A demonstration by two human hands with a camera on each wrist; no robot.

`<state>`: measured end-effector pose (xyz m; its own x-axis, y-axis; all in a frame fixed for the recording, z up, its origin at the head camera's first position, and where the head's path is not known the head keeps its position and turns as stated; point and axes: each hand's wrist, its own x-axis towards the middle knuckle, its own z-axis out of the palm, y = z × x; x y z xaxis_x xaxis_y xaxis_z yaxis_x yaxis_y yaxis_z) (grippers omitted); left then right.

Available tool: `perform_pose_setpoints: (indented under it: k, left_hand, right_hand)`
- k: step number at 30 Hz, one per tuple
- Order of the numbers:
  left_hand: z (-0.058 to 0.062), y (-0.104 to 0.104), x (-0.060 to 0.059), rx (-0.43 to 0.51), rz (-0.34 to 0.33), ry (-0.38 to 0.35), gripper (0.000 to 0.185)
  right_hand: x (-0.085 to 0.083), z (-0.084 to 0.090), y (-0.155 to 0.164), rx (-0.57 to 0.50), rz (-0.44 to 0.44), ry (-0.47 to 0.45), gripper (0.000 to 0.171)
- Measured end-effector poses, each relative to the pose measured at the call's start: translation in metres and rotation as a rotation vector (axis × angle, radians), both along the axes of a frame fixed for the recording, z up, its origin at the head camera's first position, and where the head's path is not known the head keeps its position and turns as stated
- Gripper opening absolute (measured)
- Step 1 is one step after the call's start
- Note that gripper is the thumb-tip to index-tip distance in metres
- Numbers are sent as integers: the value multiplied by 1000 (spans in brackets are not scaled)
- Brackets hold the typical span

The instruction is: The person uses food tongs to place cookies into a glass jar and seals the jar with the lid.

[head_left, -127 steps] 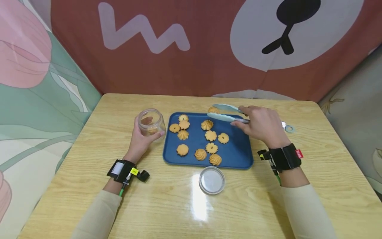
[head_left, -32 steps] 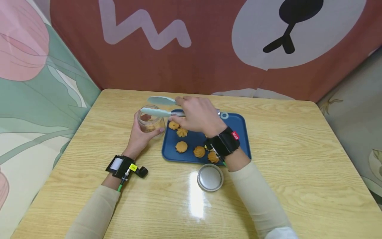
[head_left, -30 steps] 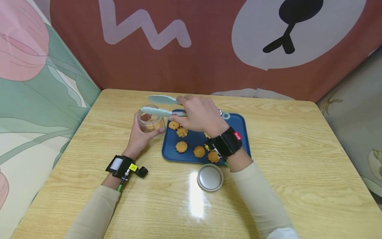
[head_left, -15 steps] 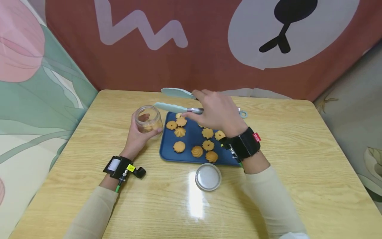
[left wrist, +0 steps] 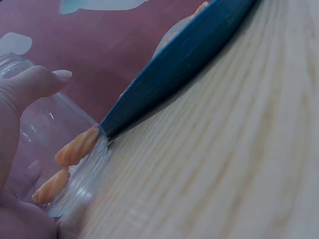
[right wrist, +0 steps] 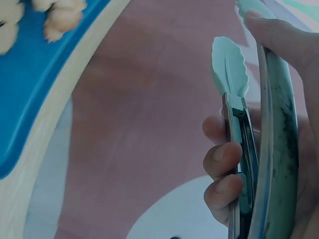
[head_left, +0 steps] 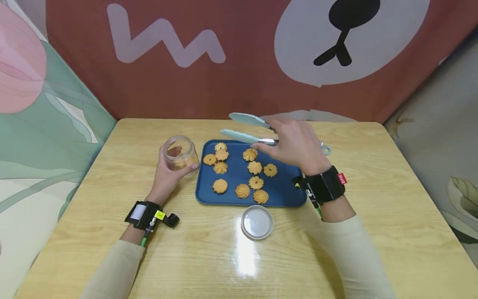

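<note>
My left hand (head_left: 169, 172) grips a clear glass jar (head_left: 179, 153) standing on the table left of a blue tray (head_left: 284, 191). The jar (left wrist: 60, 144) holds at least two cookies (left wrist: 75, 148). Several swirl cookies (head_left: 242, 191) lie on the tray. My right hand (head_left: 298, 145) holds pale green tongs (head_left: 246, 128) above the tray's far edge, tips apart and empty. In the right wrist view the tongs (right wrist: 232, 69) run between my fingers (right wrist: 222, 159).
A round jar lid (head_left: 257, 222) lies on the wooden table (head_left: 392, 207) just in front of the tray. A red bear-print cloth (head_left: 239, 54) hangs behind the table. A floral cloth (head_left: 41, 124) closes the left side.
My right hand has carried the empty tongs from above the jar rightward, back over the tray's far edge. The left hand stays on the jar.
</note>
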<state>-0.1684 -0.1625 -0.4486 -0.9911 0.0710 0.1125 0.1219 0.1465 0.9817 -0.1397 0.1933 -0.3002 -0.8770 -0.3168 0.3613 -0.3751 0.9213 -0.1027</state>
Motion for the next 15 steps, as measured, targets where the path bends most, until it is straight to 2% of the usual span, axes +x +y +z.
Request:
perform_pose_setpoints:
  k: [15]
  left_hand:
    - [-3, -9, 1, 24, 5, -11, 98]
  right_hand:
    - [12, -36, 49, 29, -84, -101, 78]
